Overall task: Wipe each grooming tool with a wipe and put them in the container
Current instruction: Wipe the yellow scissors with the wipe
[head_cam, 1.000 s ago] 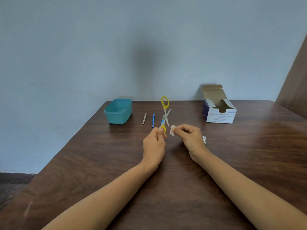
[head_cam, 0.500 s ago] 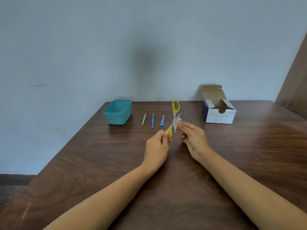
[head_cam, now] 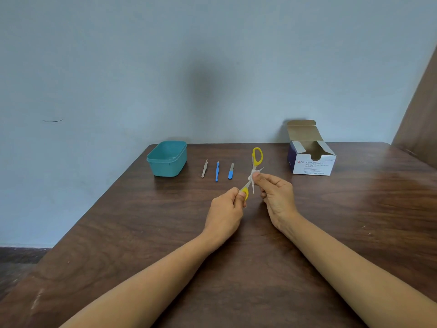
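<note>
My left hand (head_cam: 225, 210) pinches the lower yellow handle of a pair of scissors (head_cam: 257, 157), held spread above the wooden table (head_cam: 260, 245). My right hand (head_cam: 275, 195) presses a small white wipe (head_cam: 253, 174) onto the blades near the pivot. The teal container (head_cam: 167, 158) stands at the back left with nothing visible inside. To its right lie silver tweezers (head_cam: 204, 168), a slim blue tool (head_cam: 217, 171) and a short blue-handled file (head_cam: 231, 171), side by side.
An open white and blue box of alcohol swabs (head_cam: 311, 162) stands at the back right. A pale blue wall runs behind the table. The table's left edge slants toward me, with dark floor (head_cam: 19, 259) beyond it.
The scissors shifted right and tilted. My right hand brought the wipe from beside the scissors onto the blades. The blue-handled file, hidden behind the scissors a second ago, is in view.
</note>
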